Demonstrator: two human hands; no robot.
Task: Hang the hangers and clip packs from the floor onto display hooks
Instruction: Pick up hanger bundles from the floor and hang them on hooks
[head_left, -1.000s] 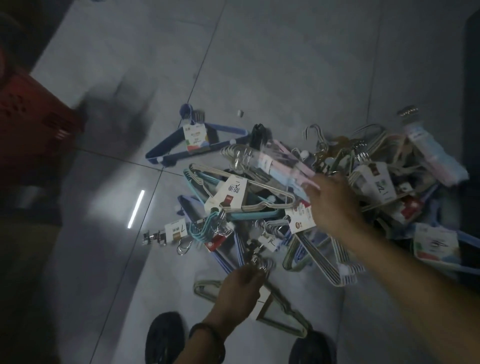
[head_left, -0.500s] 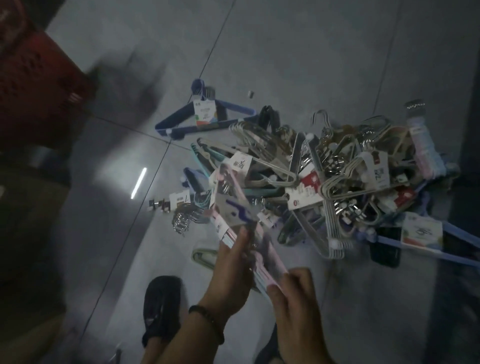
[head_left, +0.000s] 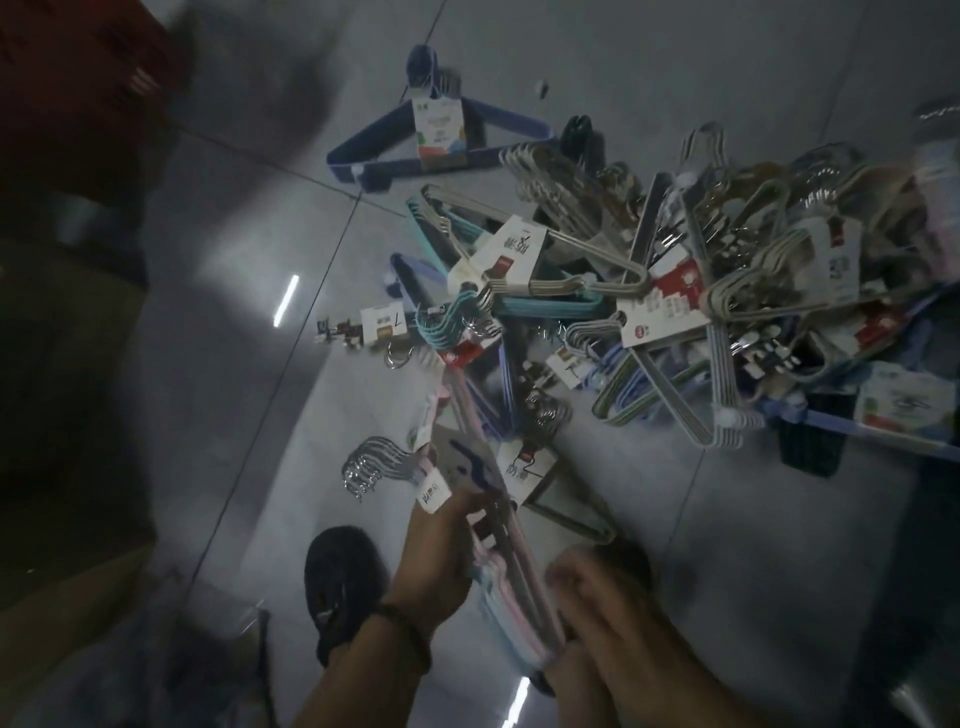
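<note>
Gripping the bundle of pastel pink and blue hangers (head_left: 519, 597) at its middle, your left hand (head_left: 436, 561) curls round it above the grey tiled floor (head_left: 208, 364). Your right hand (head_left: 613, 613) meets the bundle's lower end; blur hides its grip. The bundle's white label (head_left: 434, 496) is unreadable. On the floor beyond lies the tangled heap of hangers and clip packs (head_left: 649, 291), where one white card (head_left: 382, 325) reads "7".

pastel hanger pack (head_left: 506, 582): lifted, tilted | hanger pile (head_left: 675, 291): heaped on floor (head_left: 675, 78)

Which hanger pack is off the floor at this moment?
The pastel pack, pink and light blue. The left hand grips it, while all other packs lie on the floor.
</note>
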